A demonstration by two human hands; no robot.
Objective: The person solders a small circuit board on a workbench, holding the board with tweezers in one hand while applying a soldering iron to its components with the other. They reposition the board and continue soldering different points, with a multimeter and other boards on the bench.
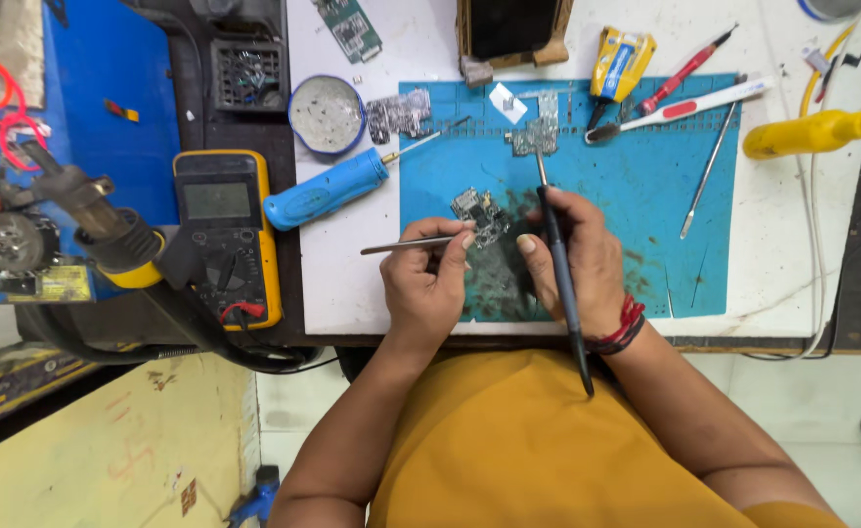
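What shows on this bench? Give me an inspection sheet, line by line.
Surface: white table with a stained blue mat.
Job's things: small circuit board on the mat.
Hands: left hand holds tweezers at the board; right hand holds a dark pen-like tool.
Clutter: blue screwdriver, round tin, yellow multimeter.
Cables: red lead at the multimeter.
Surroundings: pale tiled floor.
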